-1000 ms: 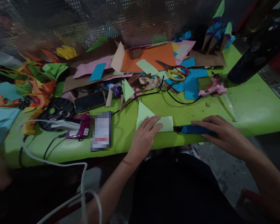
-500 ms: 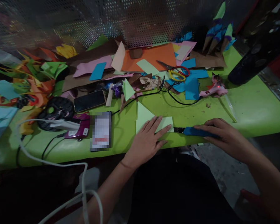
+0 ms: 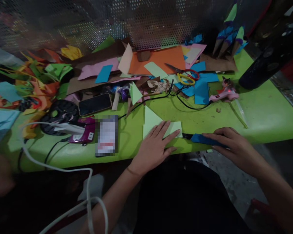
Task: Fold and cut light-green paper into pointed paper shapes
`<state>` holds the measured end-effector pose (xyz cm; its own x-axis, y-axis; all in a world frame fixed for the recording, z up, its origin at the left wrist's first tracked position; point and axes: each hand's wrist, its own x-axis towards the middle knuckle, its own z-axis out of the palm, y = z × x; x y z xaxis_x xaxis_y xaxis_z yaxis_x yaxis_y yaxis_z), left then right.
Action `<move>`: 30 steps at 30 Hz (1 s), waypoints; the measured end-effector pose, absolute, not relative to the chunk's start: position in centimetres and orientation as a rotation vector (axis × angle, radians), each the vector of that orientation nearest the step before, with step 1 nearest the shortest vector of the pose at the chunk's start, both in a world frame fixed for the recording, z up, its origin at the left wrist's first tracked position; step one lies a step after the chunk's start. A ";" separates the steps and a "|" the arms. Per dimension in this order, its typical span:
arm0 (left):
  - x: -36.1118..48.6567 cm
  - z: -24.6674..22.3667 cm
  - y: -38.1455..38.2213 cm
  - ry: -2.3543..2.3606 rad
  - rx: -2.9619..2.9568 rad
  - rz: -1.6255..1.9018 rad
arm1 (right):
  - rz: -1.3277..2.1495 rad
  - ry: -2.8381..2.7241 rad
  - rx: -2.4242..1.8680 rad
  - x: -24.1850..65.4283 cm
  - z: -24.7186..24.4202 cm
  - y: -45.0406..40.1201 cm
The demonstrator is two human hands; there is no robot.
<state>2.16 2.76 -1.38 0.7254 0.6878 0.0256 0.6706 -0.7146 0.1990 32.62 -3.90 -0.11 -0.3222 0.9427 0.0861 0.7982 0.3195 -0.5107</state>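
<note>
Pale green folded paper (image 3: 151,118) lies near the front edge of the green table, a triangular part pointing up at its left. My left hand (image 3: 155,146) presses flat on it with the fingers spread. To the right, my right hand (image 3: 230,143) is closed around a blue-handled knife (image 3: 205,139). The knife's dark front end touches or lies just beside the paper's right edge; whether it is under the paper I cannot tell.
The green table (image 3: 266,113) holds scissors (image 3: 184,74), a pink glue gun (image 3: 224,94), a dark phone (image 3: 95,104), a blurred-screen phone (image 3: 106,136) and a purple power strip (image 3: 85,131). A dark bottle (image 3: 256,71) stands right. White cable (image 3: 63,170) hangs at the left.
The right hand and knife have shifted very slightly. At the far left, a blurred skin-coloured shape, perhaps another person's arm, has come further into view.
</note>
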 end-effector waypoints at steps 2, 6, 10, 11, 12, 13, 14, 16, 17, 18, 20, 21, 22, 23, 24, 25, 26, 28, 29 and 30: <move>2.1 -1.4 2.7 1.093 2.751 0.154 | 0.517 -2.232 -1.550 32.4 -0.2 -3.9; 2.1 -1.4 2.7 1.089 2.741 0.163 | 0.503 -2.232 -1.550 32.0 -0.3 -4.2; 2.3 -1.3 2.6 1.095 2.728 0.160 | 0.459 -2.218 -1.571 31.5 -0.3 -4.8; 2.3 -1.3 2.6 1.100 2.725 0.155 | 0.444 -2.218 -1.569 31.3 -0.3 -4.9; 2.3 -1.3 2.6 1.103 2.723 0.151 | 0.431 -2.220 -1.561 31.2 -0.3 -5.0; 2.4 -1.3 2.6 1.105 2.721 0.143 | 0.427 -2.225 -1.551 31.1 -0.3 -5.1; 2.4 -1.3 2.6 1.109 2.719 0.133 | 0.430 -2.230 -1.542 31.0 -0.3 -5.2; 2.5 -1.3 2.5 1.116 2.715 0.121 | 0.434 -2.231 -1.535 30.8 -0.4 -5.3; 2.5 -1.3 2.4 1.122 2.713 0.119 | 0.430 -2.228 -1.541 30.8 -0.4 -5.3; 2.6 -1.4 2.4 1.130 2.711 0.124 | 0.421 -2.224 -1.550 30.6 -0.4 -5.4; 2.8 -1.4 2.2 1.152 2.709 0.139 | 0.403 -2.217 -1.571 30.3 -0.5 -5.4; 2.9 -1.4 2.2 1.163 2.709 0.144 | 0.400 -2.217 -1.580 30.1 -0.6 -5.5; 3.0 -1.4 2.1 1.175 2.707 0.147 | 0.402 -2.217 -1.587 29.9 -0.6 -5.5; 3.1 -1.4 2.1 1.186 2.706 0.150 | 0.410 -2.217 -1.589 29.8 -0.7 -5.5; 3.1 -1.4 2.1 1.196 2.703 0.154 | 0.419 -2.217 -1.586 29.8 -0.7 -5.5; 3.2 -1.5 2.0 1.205 2.700 0.158 | 0.426 -2.214 -1.582 29.9 -0.7 -5.6; 3.2 -1.5 2.0 1.212 2.697 0.164 | 0.430 -2.211 -1.580 30.0 -0.7 -5.7; 3.3 -1.5 2.0 1.220 2.694 0.171 | 0.427 -2.204 -1.587 30.3 -0.7 -5.9; 3.3 -1.5 2.0 1.223 2.693 0.171 | 0.426 -2.202 -1.596 30.4 -0.7 -6.0; 3.3 -1.5 1.9 1.224 2.693 0.172 | 0.422 -2.200 -1.606 30.5 -0.7 -6.2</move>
